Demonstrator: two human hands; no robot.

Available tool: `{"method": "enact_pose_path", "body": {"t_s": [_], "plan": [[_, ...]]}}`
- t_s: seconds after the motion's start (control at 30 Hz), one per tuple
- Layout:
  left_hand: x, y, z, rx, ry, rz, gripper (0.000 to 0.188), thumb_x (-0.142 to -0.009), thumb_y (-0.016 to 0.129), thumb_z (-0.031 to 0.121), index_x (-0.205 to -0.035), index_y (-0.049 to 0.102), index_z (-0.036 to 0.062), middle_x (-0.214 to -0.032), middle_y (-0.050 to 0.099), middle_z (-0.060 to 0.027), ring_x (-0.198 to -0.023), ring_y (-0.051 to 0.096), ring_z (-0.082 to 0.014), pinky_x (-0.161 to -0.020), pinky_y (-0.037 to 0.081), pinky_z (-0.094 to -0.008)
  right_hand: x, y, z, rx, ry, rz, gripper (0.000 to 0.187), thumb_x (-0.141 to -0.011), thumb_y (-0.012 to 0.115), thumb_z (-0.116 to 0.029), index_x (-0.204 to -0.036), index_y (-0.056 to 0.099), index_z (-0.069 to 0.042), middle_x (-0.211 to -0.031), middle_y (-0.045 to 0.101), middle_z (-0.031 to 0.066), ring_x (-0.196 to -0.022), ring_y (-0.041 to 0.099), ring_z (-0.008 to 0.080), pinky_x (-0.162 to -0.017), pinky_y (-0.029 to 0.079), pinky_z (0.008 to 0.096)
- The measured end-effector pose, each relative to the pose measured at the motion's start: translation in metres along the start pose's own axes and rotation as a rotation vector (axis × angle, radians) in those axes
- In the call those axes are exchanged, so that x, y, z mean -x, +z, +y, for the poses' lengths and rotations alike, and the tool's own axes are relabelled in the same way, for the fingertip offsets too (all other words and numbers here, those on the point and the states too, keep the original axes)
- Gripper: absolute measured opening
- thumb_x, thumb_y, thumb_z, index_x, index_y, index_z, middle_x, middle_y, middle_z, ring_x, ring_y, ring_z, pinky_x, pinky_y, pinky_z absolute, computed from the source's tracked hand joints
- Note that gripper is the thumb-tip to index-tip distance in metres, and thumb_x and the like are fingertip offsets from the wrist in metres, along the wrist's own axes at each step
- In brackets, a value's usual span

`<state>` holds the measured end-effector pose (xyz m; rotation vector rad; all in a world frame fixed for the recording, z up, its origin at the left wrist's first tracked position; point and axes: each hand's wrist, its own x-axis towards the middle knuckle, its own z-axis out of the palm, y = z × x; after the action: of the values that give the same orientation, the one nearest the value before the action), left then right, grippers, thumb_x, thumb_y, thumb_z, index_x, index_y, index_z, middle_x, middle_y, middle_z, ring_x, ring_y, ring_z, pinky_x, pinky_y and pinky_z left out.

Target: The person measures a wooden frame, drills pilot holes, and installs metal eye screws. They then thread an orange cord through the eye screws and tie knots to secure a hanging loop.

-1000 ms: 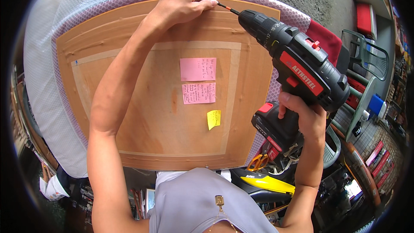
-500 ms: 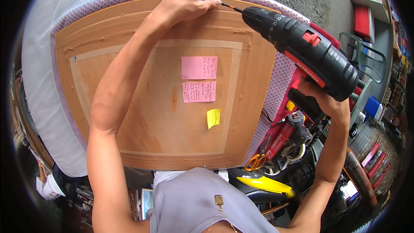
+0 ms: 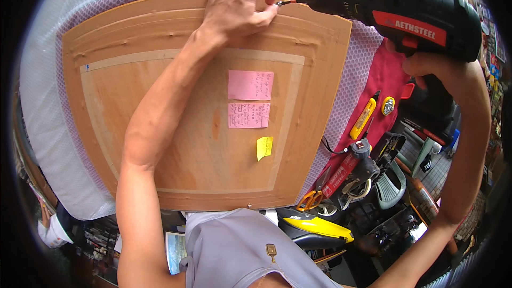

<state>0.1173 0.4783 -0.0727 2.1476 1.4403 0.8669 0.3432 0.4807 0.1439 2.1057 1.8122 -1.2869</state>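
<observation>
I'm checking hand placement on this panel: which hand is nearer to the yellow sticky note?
Left. The left hand rests on the wooden panel's far edge, above the yellow sticky note. The right hand grips the cordless drill, off the panel.

A small workshop full of tools

I see a big wooden panel point(image 3: 176, 122) lying on a padded bench cover point(image 3: 48, 101). I hold a black power drill point(image 3: 400, 8). Scissors with orange handles point(image 3: 312, 198), a yellow cutter point(image 3: 362, 118) and more tools lie in a crowded heap beside the bench.
</observation>
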Motion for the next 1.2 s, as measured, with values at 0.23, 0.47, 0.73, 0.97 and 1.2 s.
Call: {"method": "enact_pose_path", "body": {"t_s": [0.23,0.47,0.73,0.97,1.2], "plan": [[-0.01,-0.003,0.015,-0.026,-0.003,-0.159,0.035,-0.075,0.062,0.03,-0.101,0.056,0.0075,-0.108,0.053,-0.013,-0.106,0.049,-0.0311,-0.091,0.035,-0.0461,0.009,-0.013,-0.018,0.175,0.101,0.01,0.043,-0.063,0.067,0.002,-0.105,0.064,-0.002,-0.082,0.065,0.0046,-0.065,0.056,0.0104,-0.059,0.047,0.0258],[-0.003,0.009,0.005,-0.205,0.094,-0.159,0.032,-0.083,0.057,0.034,-0.105,0.056,0.011,-0.108,0.055,-0.0053,-0.115,0.046,-0.0224,-0.095,0.03,-0.0413,0.004,-0.012,-0.032,0.259,0.123,0.002,0.037,-0.063,0.065,0.0,-0.1,0.065,-0.001,-0.077,0.063,0.0041,-0.059,0.053,0.0101,-0.054,0.045,0.0256],[-0.007,0.001,0.011,-0.162,0.081,-0.239,0.041,-0.084,0.054,0.032,-0.106,0.055,-0.0016,-0.111,0.053,-0.0172,-0.11,0.047,-0.0309,-0.092,0.034,-0.0464,0.001,-0.01,-0.043,0.318,0.126,-0.005,0.031,-0.064,0.064,-0.003,-0.095,0.065,0.0,-0.072,0.061,0.0034,-0.052,0.05,0.0098,-0.049,0.042,0.0255],[-0.006,0.003,0.01,-0.195,0.09,-0.236,0.044,-0.085,0.053,0.034,-0.108,0.055,-0.0031,-0.112,0.052,-0.0179,-0.111,0.047,-0.031,-0.092,0.034,-0.0469,0.001,-0.007,-0.047,0.344,0.13,0.005,0.026,-0.064,0.062,-0.005,-0.09,0.065,0.0,-0.069,0.06,0.003,-0.047,0.048,0.0096,-0.045,0.04,0.0254],[-0.01,-0.001,0.014,-0.199,0.051,-0.327,0.045,-0.085,0.052,0.034,-0.11,0.054,-0.0027,-0.113,0.052,-0.0179,-0.112,0.046,-0.0311,-0.093,0.034,-0.0472,-0.001,-0.007,-0.046,0.306,0.13,0.024,0.029,-0.061,0.064,-0.005,-0.09,0.066,-0.002,-0.063,0.059,0.0028,-0.045,0.05,0.009,-0.043,0.039,0.024]]}}
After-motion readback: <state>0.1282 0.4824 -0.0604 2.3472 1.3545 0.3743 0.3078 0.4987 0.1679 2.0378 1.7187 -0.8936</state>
